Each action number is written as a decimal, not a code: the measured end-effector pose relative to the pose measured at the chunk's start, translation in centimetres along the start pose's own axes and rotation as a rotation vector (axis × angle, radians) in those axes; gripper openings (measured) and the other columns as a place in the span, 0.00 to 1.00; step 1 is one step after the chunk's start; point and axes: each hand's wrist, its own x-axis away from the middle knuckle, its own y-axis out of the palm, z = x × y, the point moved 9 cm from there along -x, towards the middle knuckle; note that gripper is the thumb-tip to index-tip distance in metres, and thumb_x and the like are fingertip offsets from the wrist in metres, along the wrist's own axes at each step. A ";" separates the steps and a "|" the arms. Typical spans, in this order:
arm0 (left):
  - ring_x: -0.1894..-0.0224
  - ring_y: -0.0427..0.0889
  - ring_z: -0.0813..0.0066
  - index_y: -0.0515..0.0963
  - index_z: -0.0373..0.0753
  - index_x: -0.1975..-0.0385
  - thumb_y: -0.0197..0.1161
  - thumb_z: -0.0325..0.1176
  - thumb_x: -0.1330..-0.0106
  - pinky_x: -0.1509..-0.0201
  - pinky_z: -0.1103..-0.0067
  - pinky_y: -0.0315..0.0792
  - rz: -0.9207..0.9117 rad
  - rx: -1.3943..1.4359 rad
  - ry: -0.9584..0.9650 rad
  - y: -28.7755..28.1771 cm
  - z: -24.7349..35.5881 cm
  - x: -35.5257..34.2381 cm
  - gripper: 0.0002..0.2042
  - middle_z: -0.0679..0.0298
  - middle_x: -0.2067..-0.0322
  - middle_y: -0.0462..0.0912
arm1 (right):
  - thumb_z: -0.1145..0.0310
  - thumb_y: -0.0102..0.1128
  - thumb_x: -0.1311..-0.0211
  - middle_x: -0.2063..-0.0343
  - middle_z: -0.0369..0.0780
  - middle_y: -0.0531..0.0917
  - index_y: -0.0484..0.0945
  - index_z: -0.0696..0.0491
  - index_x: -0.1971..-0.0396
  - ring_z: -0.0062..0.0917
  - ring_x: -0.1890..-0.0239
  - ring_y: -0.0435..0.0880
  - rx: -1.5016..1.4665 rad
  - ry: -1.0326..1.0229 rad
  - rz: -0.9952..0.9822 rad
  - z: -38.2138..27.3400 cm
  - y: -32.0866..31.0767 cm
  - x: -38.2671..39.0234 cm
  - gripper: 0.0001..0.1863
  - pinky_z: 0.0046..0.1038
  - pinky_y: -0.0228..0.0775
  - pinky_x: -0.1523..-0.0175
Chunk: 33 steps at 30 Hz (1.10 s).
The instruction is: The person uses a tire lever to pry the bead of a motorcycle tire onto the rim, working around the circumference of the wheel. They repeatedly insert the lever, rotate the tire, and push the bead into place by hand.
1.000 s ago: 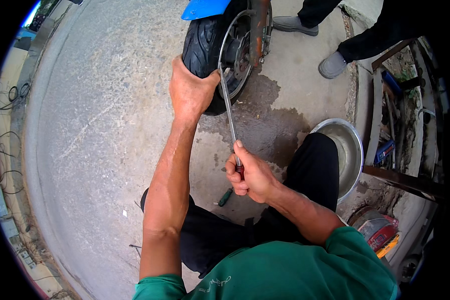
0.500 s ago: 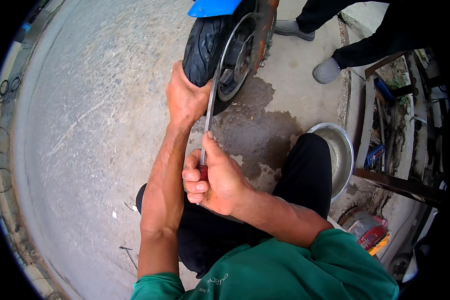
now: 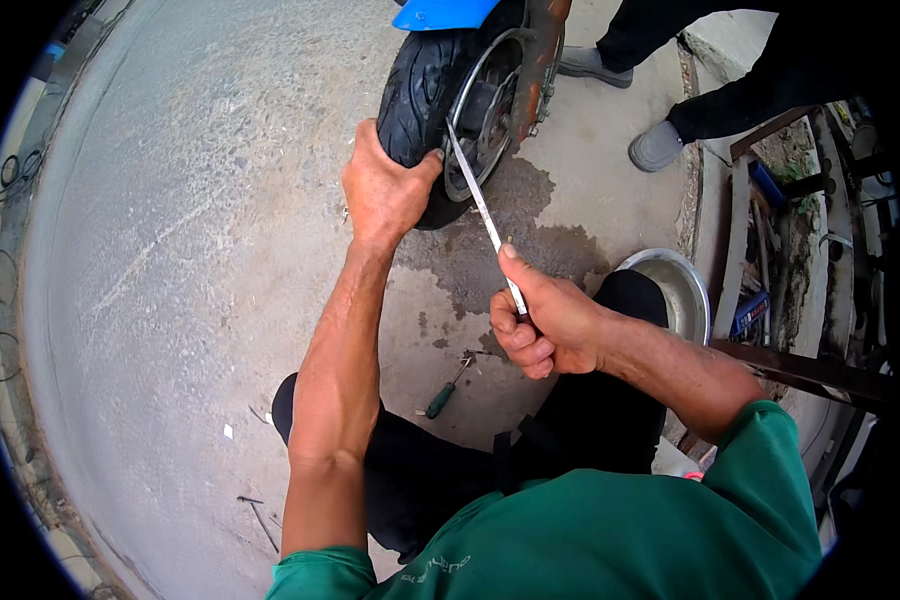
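Observation:
My left hand is wrapped round the lower part of a black motorcycle tyre, thumb toward the wheel's rim. In my right hand, the fingers are closed round the handle of a long screwdriver with a flat metal shaft. Its tip meets the wheel near the edge between the tyre and the rim; whether it is wedged in there I cannot tell. Most of the handle is hidden in my fist. A green-handled screwdriver lies on the ground between my knees.
Right of my knee stands a metal basin. Another person's shoes are planted right of the wheel. A wet patch darkens the concrete. A thin metal tool lies left of me, and a rack stands at the right.
My right hand has swung right with the screwdriver, so its shaft now slants across the wheel's side. The tyre and my left hand have shifted slightly right. The green-handled screwdriver has come into sight.

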 end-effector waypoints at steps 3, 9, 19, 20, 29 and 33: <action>0.56 0.87 0.42 0.73 0.32 0.51 0.76 0.38 0.48 0.50 0.61 0.79 0.018 0.010 0.025 -0.8 -0.6 0.3 0.27 0.40 0.61 0.86 | 0.26 0.33 0.26 0.84 0.28 0.61 0.67 0.47 0.77 0.15 0.85 0.53 -0.062 -0.057 -0.096 0.7 -0.1 -0.5 0.38 0.23 0.46 0.78; 0.53 0.86 0.41 0.71 0.31 0.49 0.76 0.39 0.48 0.47 0.60 0.78 -0.007 0.019 0.032 -0.5 -0.1 0.0 0.30 0.39 0.58 0.85 | 0.30 0.32 0.23 0.82 0.32 0.65 0.70 0.50 0.74 0.18 0.85 0.57 0.179 0.151 0.082 15.7 -7.6 -4.0 0.37 0.27 0.54 0.79; 0.53 0.87 0.46 0.70 0.31 0.49 0.77 0.38 0.49 0.48 0.63 0.79 0.037 0.011 0.052 -0.8 -1.0 0.6 0.31 0.41 0.58 0.85 | 0.53 0.62 0.27 0.43 0.54 0.81 0.67 0.66 0.33 0.37 0.45 0.85 0.704 -1.152 0.439 -13.5 -2.8 -4.5 0.36 0.34 0.78 0.42; 0.53 0.87 0.47 0.70 0.31 0.49 0.77 0.38 0.49 0.48 0.64 0.79 0.023 0.046 0.063 0.3 -0.8 0.7 0.30 0.41 0.58 0.85 | 0.53 0.61 0.27 0.43 0.54 0.80 0.65 0.66 0.32 0.37 0.44 0.84 0.587 -1.335 0.412 -16.4 -3.6 -4.2 0.37 0.33 0.78 0.40; 0.51 0.86 0.54 0.70 0.31 0.47 0.78 0.37 0.49 0.45 0.66 0.78 0.028 0.132 0.034 0.5 -2.1 1.6 0.32 0.46 0.55 0.84 | 0.54 0.57 0.22 0.40 0.40 0.78 0.67 0.61 0.32 0.22 0.38 0.74 0.335 -1.176 -0.167 -20.4 -1.2 -8.5 0.31 0.29 0.66 0.33; 0.47 0.85 0.51 0.67 0.28 0.38 0.78 0.38 0.47 0.41 0.65 0.77 0.161 0.133 0.055 0.7 -1.2 2.4 0.39 0.43 0.50 0.83 | 0.54 0.58 0.23 0.41 0.38 0.78 0.68 0.60 0.33 0.21 0.39 0.74 0.356 -1.187 -0.247 -20.8 -1.3 -8.5 0.30 0.28 0.67 0.34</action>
